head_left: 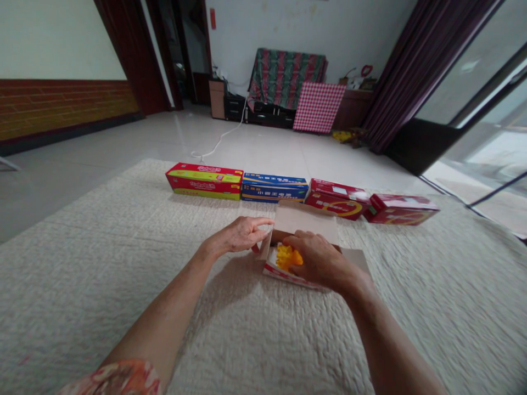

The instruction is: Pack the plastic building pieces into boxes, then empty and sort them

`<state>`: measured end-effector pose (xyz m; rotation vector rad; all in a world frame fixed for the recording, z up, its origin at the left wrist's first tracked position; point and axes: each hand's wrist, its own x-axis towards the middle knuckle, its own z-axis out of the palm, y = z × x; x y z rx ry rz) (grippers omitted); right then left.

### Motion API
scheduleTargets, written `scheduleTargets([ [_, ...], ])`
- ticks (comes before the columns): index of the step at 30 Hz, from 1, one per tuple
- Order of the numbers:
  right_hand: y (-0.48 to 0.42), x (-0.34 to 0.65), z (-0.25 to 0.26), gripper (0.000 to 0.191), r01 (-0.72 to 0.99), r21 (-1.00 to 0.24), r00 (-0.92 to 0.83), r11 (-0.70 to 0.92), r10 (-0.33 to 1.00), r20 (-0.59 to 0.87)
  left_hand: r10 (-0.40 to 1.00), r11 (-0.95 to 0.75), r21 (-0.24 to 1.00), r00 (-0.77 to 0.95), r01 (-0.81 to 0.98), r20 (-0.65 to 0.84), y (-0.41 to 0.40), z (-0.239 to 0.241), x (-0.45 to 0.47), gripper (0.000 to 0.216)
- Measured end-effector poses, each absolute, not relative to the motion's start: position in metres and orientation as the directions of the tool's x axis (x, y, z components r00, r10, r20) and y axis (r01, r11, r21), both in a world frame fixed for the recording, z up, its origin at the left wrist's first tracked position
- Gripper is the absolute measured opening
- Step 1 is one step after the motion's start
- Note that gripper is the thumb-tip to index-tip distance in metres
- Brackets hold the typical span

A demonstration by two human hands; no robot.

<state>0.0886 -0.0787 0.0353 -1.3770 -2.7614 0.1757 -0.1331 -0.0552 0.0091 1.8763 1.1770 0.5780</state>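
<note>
An open cardboard box [296, 282] with a red-and-white front lies in front of me, its lid raised at the back and its end flaps folded outward. My left hand [246, 235] grips the box's left side near the flap, thumb and fingers at its edge. Reaching down inside is my right hand [315, 255], its fingers curled around a bright yellow, ruffled object [288, 258]. The hand covers part of that object, so its kind does not show. Something whitish lies beside it in the box's left end.
Behind the open box stand closed cartons in a row: a red-and-yellow one [206, 181], a blue one [275, 188] and two dark red ones, the nearer-left [337, 198] and the far-right [401, 209]. All rest on a cream quilted cover [123, 247].
</note>
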Motion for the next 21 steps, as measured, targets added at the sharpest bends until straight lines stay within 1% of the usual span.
scheduleTargets([
  [2, -0.079, 0.090, 0.037, 0.029, 0.783, -0.167, -0.611, 0.600, 0.791, -0.023, 0.901, -0.227, 0.825, 0.434, 0.518, -0.025, -0.052, 0.006, -0.137, 0.050],
  [5, -0.078, 0.093, 0.040, 0.024, 0.762, -0.270, -0.618, 0.588, 0.785, -0.037, 0.934, -0.201, 0.822, 0.357, 0.533, -0.003, -0.046, 0.001, -0.146, 0.047],
  [7, -0.076, 0.097, 0.043, 0.021, 0.749, -0.330, -0.611, 0.575, 0.792, -0.007, 0.957, -0.174, 0.838, 0.288, 0.518, 0.021, -0.042, -0.001, -0.153, 0.046],
  [10, -0.072, 0.105, 0.053, 0.017, 0.730, -0.401, -0.580, 0.553, 0.812, 0.066, 0.983, -0.159, 0.865, 0.157, 0.477, 0.095, -0.036, -0.003, -0.162, 0.045],
  [14, -0.068, 0.107, 0.069, 0.015, 0.695, -0.475, -0.549, 0.540, 0.825, 0.134, 0.982, -0.154, 0.899, -0.035, 0.409, 0.185, -0.031, -0.004, -0.168, 0.043],
  [16, -0.067, 0.097, 0.072, 0.015, 0.656, -0.520, -0.563, 0.547, 0.813, 0.145, 0.971, -0.158, 0.915, -0.110, 0.372, 0.212, -0.029, -0.003, -0.171, 0.041],
  [19, -0.069, 0.071, 0.067, 0.014, 0.551, -0.623, -0.618, 0.555, 0.773, 0.143, 0.938, -0.178, 0.934, -0.235, 0.311, 0.257, -0.028, 0.002, -0.178, 0.041],
  [21, -0.071, 0.054, 0.061, 0.018, 0.468, -0.685, -0.640, 0.558, 0.749, 0.174, 0.898, -0.208, 0.938, -0.325, 0.279, 0.296, -0.029, 0.008, -0.185, 0.041],
])
